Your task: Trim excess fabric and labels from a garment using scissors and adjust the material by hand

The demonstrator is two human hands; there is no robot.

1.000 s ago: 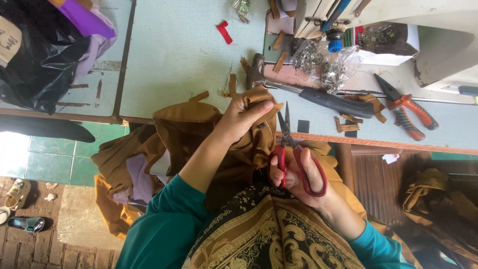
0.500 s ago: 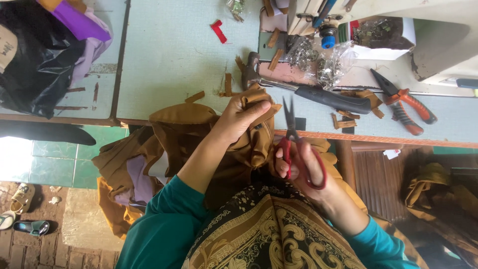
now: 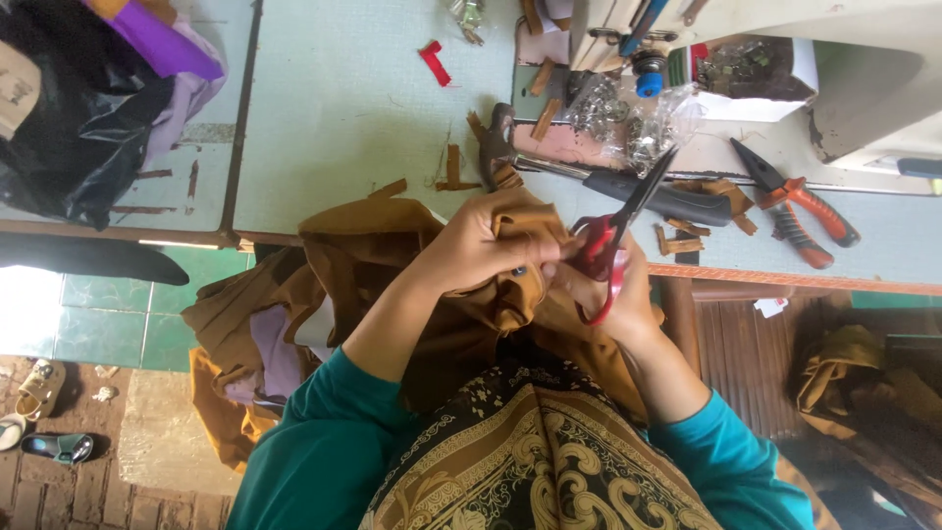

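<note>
The red-handled scissors have swung up, blades tilted right — right hand gripping them, left hand pinching soft, limp brown fabric best held by its edge.

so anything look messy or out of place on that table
Yes: brown fabric offcuts lie scattered over the table, with one red scrap among them, and the brown cloth spills over the table's edge.

Two hands, one red-handled scissors, one orange-handled pliers, two sandals
</note>
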